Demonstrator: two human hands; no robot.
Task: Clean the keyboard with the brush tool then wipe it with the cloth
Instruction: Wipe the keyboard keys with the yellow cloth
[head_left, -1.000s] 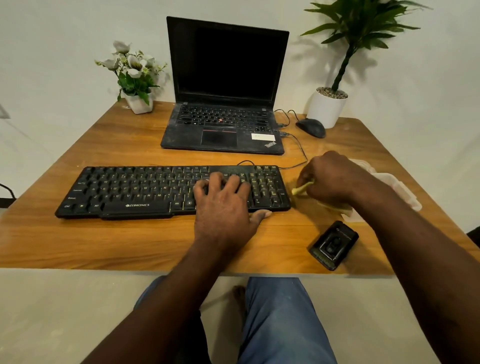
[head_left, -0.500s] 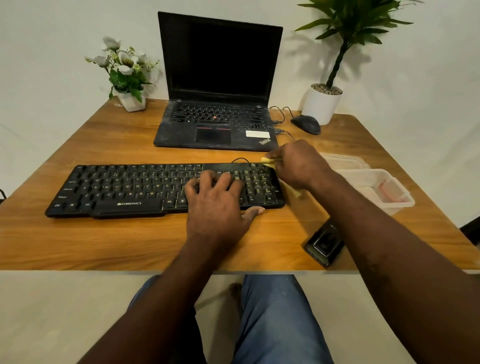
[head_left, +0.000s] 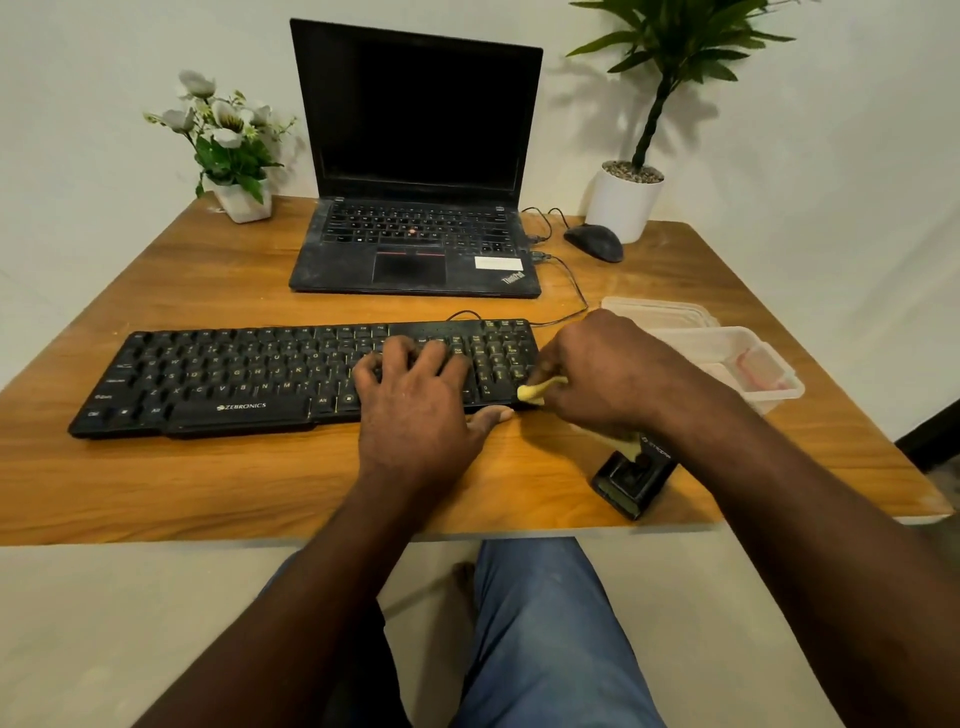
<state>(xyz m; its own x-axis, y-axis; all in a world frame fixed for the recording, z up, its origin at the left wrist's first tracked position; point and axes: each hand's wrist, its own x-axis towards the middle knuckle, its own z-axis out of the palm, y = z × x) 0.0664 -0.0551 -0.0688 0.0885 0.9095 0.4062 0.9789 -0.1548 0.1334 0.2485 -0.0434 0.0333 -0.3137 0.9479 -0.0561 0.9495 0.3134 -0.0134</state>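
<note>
At the bench (head_left: 260, 483), my left hand (head_left: 415, 410) lies flat, fingers spread, steadying the black keyboard (head_left: 234, 374); my right hand (head_left: 602, 374) clamps a yellow cloth (head_left: 540, 391) at its numpad end. Wiping step, seemingly; next, sweep leftward across the keys.

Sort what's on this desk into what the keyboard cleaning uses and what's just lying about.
In the job: Zebronics keyboard, pressed by the left hand; yellow cloth, gripped by the right hand at the keyboard's right end; small black gadget, possibly the brush tool.
Lying about: ThinkPad laptop; mouse; flower pot; potted plant; clear plastic container.
</note>
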